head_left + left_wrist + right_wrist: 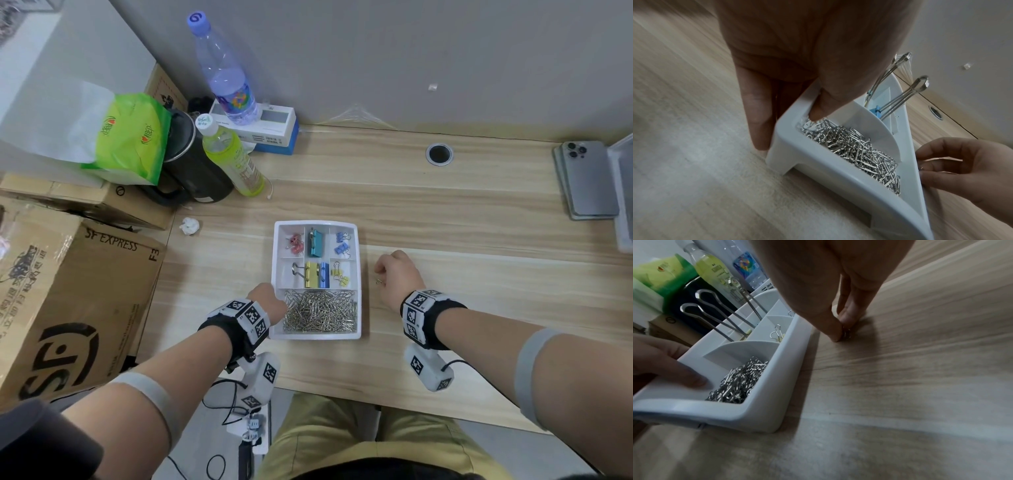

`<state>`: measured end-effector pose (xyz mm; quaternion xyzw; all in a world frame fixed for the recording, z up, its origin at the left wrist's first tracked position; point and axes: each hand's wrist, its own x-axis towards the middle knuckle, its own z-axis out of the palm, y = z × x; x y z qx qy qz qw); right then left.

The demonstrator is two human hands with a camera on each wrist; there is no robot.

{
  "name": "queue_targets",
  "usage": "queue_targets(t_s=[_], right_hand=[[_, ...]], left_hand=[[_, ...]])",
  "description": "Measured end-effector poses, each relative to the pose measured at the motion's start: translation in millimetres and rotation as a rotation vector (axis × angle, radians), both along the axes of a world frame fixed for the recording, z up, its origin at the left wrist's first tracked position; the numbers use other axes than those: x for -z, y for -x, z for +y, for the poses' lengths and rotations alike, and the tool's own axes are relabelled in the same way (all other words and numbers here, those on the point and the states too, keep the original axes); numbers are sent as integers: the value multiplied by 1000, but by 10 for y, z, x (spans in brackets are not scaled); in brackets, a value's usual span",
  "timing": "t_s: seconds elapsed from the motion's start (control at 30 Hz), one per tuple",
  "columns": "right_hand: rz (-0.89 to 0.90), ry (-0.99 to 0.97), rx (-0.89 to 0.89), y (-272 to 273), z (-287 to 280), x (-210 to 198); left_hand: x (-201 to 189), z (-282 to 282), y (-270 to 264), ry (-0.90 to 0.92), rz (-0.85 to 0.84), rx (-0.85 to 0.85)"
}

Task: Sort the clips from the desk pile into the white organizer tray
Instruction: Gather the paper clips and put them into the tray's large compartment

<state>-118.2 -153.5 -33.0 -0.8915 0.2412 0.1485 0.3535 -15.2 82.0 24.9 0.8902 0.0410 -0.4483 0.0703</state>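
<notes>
Left hand [797, 68] clamps the tray [363, 274] rim, thumb inside over the paper clips [320, 311], likely to steady it; right hand [397, 274], beside the tray, pinches a small clip [846, 334] off the desk [445, 212], seemingly the last one.

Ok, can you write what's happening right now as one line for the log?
left hand: grips white tray corner | right hand: pinches small clip on desk | paper clips: near compartment
</notes>
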Motion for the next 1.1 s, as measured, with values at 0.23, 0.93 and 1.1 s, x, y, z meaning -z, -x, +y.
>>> queue_targets(t_s=[0.23, 0.93, 1.1], right_hand=[[-32, -64, -59, 17, -61, -16], [-202, -121, -422, 139, 287, -458], [-161, -27, -201, 48, -219, -469]], left_hand=[[1, 9, 4, 26, 11, -36], [-26, -192, -43, 11, 19, 147], [-26, -223, -122, 10, 28, 208]])
